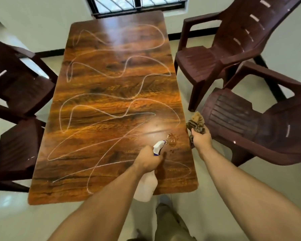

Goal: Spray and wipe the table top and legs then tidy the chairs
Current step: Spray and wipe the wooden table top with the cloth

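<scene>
Hands grip spray bottle (147, 186), cloth (196, 125); chalk-scribbled table (101, 105)

Both forearms extended, left grip (149, 159) curled tight, right grip (202, 138) clenched, seemingly palm-down.

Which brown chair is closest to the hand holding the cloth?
The dark brown plastic armchair at near right: the right hand gripping the striped cloth is just beside its seat; the other three stand farther off.
</scene>
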The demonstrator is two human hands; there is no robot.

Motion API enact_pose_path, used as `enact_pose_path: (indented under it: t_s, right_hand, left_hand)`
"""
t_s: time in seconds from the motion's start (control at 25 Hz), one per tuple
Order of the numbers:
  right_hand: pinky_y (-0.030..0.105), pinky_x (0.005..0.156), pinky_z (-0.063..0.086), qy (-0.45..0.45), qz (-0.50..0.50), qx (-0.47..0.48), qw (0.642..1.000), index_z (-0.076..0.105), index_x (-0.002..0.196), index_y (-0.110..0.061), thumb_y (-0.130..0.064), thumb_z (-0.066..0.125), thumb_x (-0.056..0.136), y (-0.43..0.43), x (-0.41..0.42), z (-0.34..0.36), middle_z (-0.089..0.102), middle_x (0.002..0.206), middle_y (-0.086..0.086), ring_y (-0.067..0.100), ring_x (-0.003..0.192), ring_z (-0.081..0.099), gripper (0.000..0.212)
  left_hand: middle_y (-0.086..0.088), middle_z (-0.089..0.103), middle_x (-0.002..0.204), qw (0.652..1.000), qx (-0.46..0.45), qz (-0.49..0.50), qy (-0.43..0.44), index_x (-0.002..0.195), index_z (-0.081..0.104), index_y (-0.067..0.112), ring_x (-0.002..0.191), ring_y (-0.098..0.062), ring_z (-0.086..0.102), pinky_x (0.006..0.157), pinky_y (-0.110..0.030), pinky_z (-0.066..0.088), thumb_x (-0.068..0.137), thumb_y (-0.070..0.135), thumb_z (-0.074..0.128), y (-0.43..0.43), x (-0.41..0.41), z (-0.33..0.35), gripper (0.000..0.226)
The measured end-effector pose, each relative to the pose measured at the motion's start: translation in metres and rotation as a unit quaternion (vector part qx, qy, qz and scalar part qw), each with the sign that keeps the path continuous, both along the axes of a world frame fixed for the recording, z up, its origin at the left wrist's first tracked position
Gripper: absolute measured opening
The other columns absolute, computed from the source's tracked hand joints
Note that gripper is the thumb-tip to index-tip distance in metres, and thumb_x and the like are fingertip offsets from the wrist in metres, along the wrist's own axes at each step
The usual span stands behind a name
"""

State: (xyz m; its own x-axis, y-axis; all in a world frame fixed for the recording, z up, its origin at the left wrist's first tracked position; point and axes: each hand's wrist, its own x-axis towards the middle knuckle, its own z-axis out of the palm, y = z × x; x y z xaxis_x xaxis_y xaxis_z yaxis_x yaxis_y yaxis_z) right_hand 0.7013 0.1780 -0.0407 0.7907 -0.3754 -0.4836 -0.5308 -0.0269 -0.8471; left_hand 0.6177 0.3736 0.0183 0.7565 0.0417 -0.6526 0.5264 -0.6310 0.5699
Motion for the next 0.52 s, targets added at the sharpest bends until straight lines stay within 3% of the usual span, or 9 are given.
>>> enact_pose_path:
  t_s: [0.12,0.2,0.28,0.36,0.44,0.52]
  right_hand:
    - [0.041,0.119,0.028,0.007,0.161,-0.103,0.982,0.036,0.153,-0.019,-0.029,0.061,0.097,0.013,0.05,-0.023,0.035,0.159,0.003,0.026,0.143,0.038,0.062]
    - [0.045,0.123,0.018,-0.001,0.283,-0.189,0.94,0.03,0.156,-0.023,-0.032,0.056,0.099,0.026,0.084,-0.035,0.017,0.166,0.002,0.027,0.152,0.018,0.063]
    - [0.046,0.124,0.013,-0.028,0.433,-0.335,0.836,0.022,0.157,-0.032,-0.038,0.052,0.099,0.034,0.091,-0.043,0.0,0.168,-0.001,0.027,0.154,0.002,0.066]
    - [0.049,0.122,0.017,-0.058,0.539,-0.423,0.726,0.01,0.159,-0.037,-0.042,0.05,0.097,0.03,0.063,-0.046,-0.006,0.168,-0.001,0.032,0.153,0.003,0.074]
    - [0.047,0.122,0.017,-0.13,0.634,-0.401,0.648,0.008,0.159,-0.037,-0.048,0.045,0.096,0.012,0.012,-0.044,-0.001,0.168,0.0,0.034,0.152,0.01,0.073]
    - [0.041,0.122,0.007,-0.17,0.71,-0.378,0.57,0.01,0.159,-0.037,-0.055,0.037,0.096,-0.015,-0.008,-0.039,0.003,0.168,0.0,0.031,0.152,0.01,0.071]
  left_hand:
    - [0.001,0.064,0.078,1.0,-0.006,0.015,0.02,0.085,0.055,0.025,0.065,-0.014,0.063,0.06,-0.024,0.052,0.099,0.025,0.065,0.0,0.015,-0.004,0.017]
    - [0.0,0.065,0.082,1.0,-0.012,0.019,0.019,0.083,0.053,0.027,0.067,-0.016,0.064,0.06,-0.024,0.052,0.1,0.028,0.065,0.002,0.027,-0.01,0.021]
    - [-0.003,0.068,0.081,0.999,-0.025,0.031,0.007,0.087,0.061,0.02,0.067,-0.019,0.065,0.06,-0.028,0.052,0.1,0.033,0.065,0.005,0.037,-0.016,0.019]
    - [-0.002,0.067,0.072,0.998,-0.034,0.047,0.0,0.09,0.069,0.01,0.063,-0.018,0.063,0.059,-0.032,0.05,0.098,0.03,0.067,0.008,0.045,-0.023,0.022]
    - [-0.003,0.064,0.067,0.998,-0.036,0.054,-0.003,0.089,0.07,0.004,0.06,-0.019,0.06,0.06,-0.034,0.047,0.094,0.022,0.067,0.012,0.05,-0.025,0.018]
    - [-0.003,0.066,0.068,0.998,-0.048,0.05,-0.007,0.087,0.071,0.006,0.061,-0.019,0.062,0.06,-0.033,0.048,0.094,0.02,0.066,0.013,0.055,-0.022,0.016]
